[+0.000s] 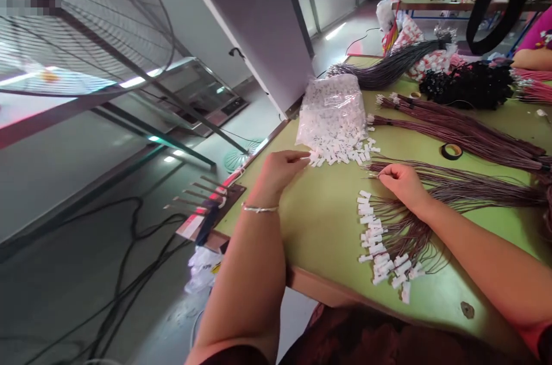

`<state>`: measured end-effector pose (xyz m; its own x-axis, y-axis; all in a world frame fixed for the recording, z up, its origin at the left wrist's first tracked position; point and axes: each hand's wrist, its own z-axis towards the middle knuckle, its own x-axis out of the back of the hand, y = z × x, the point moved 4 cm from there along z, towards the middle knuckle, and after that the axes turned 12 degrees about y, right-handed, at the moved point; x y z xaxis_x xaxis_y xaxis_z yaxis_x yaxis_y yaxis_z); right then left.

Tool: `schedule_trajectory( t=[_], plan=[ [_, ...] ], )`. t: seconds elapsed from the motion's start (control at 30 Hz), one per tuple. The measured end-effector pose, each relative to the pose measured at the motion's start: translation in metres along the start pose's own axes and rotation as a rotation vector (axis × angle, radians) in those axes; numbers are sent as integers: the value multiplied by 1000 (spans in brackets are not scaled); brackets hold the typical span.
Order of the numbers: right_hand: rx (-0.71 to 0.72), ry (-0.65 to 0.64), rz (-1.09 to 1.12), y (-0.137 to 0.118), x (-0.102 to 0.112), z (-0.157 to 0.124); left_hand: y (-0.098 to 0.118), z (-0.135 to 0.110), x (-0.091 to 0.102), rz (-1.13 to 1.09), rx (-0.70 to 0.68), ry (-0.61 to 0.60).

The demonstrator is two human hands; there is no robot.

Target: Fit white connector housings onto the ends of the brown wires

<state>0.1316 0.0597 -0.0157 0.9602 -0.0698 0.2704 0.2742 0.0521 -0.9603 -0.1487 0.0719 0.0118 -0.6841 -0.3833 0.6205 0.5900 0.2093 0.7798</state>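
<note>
My left hand (278,172) reaches into a spill of small white plastic connectors (345,152) at the mouth of a clear bag (332,109), its fingertips pinched on one connector. My right hand (401,181) rests on the green table (328,221) and pinches the ends of thin brown wires (457,181) from a loose bundle. Below it lies a fan of wires with white connectors (382,244) fitted on their ends.
More brown wire bundles (457,126), a grey bundle (388,66) and a black heap (468,86) lie farther along the table. A roll of black tape (451,151) sits among them. Another person's arm (532,54) shows at the far right. A fan guard (86,26) and floor cables are at left.
</note>
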Motion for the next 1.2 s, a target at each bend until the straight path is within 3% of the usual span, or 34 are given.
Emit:
schedule_trajectory(
  t=[0.07,0.17,0.23,0.33,0.73,0.9,1.03,1.13,1.2],
  plan=[
    [34,5,-17,-3,0,-2,12,-14,-13,-337,108,-91],
    [112,55,-53,-7,3,-5,30,-42,-48,-729,298,-305],
    [175,82,-88,-9,5,-7,39,-57,-70,-816,405,-431],
    [253,98,-133,-11,6,-9,46,-67,-87,-877,471,-503],
    [321,103,-198,-17,6,-11,45,-71,-90,-773,406,-607],
    [349,97,-273,-12,5,-10,43,-70,-91,-793,364,-597],
    [390,137,-357,-11,6,-9,47,-73,-90,-762,237,-569],
    [422,97,-351,-12,5,-9,50,-75,-90,-717,148,-505],
    [421,64,-319,-12,4,-9,49,-76,-92,-739,166,-514]
  ],
)
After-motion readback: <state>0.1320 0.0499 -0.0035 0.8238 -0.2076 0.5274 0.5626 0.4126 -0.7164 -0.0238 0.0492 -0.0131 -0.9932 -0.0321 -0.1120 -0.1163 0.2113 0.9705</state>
